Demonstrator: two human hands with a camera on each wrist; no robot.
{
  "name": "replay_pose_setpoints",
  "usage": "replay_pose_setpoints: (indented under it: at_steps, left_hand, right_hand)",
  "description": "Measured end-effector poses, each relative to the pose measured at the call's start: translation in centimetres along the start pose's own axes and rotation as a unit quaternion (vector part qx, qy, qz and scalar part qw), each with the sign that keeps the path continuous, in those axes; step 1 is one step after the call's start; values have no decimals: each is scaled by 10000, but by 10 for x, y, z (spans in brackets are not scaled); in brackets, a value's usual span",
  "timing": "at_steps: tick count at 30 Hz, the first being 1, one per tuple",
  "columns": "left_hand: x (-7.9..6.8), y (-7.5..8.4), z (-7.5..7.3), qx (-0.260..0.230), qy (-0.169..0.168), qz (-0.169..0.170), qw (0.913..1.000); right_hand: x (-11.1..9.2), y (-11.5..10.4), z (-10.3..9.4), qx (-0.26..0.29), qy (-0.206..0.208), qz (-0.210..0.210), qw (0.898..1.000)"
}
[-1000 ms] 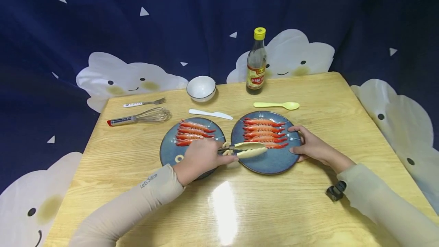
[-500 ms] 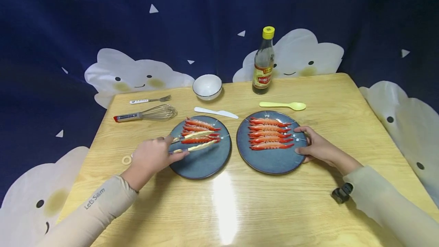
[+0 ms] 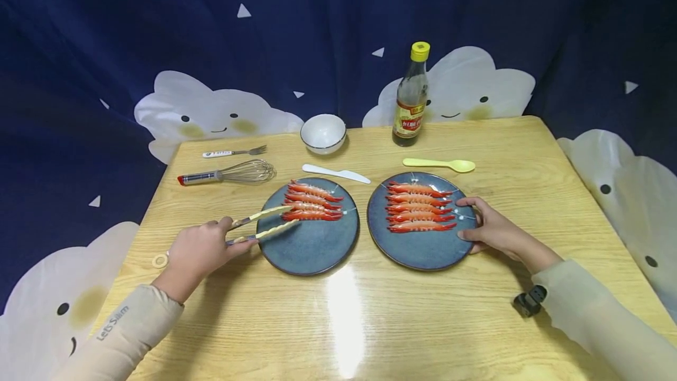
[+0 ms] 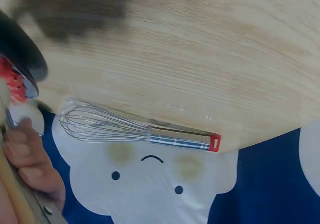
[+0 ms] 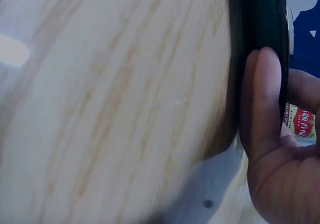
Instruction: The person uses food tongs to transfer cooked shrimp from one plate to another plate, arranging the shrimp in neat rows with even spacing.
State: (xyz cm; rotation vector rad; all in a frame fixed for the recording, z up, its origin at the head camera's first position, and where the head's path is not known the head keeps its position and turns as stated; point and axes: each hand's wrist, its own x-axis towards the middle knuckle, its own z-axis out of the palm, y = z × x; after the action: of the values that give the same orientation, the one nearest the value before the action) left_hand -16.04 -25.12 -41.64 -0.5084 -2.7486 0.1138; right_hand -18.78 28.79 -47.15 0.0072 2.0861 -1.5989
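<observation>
In the head view my left hand holds tongs with cream tips. Their arms are spread, with nothing between them, by the left side of a blue plate bearing several red shrimp. Curled fingers around the tongs show in the left wrist view. A second blue plate, to the right, carries a neat stack of shrimp. My right hand grips this plate's right rim, thumb on top. From the right wrist camera, fingers lie against the plate's underside.
Behind the plates lie a fork, a whisk, a white knife and a yellow spoon. A white bowl and a yellow-capped bottle stand near the back edge of the wooden table.
My left hand has drawn the tongs leftward from between the plates, across the left plate to its left side, and their arms have spread. My right hand keeps its grip on the plate.
</observation>
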Motion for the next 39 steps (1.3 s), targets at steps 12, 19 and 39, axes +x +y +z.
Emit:
replay_pose_setpoints:
  at_steps: [12,19,39]
  left_hand:
    - [2,-5,1,-34,-229,136,9996]
    - [1,-6,1,-10,-213,405,9990]
    - [33,86,-25,-395,335,825,9952]
  right_hand:
    - [-1,-3,0,-36,10,-44,10000]
    - [-2,-4,1,72,-9,-44,10000]
    - [-3,-2,2,64,38,86,9999]
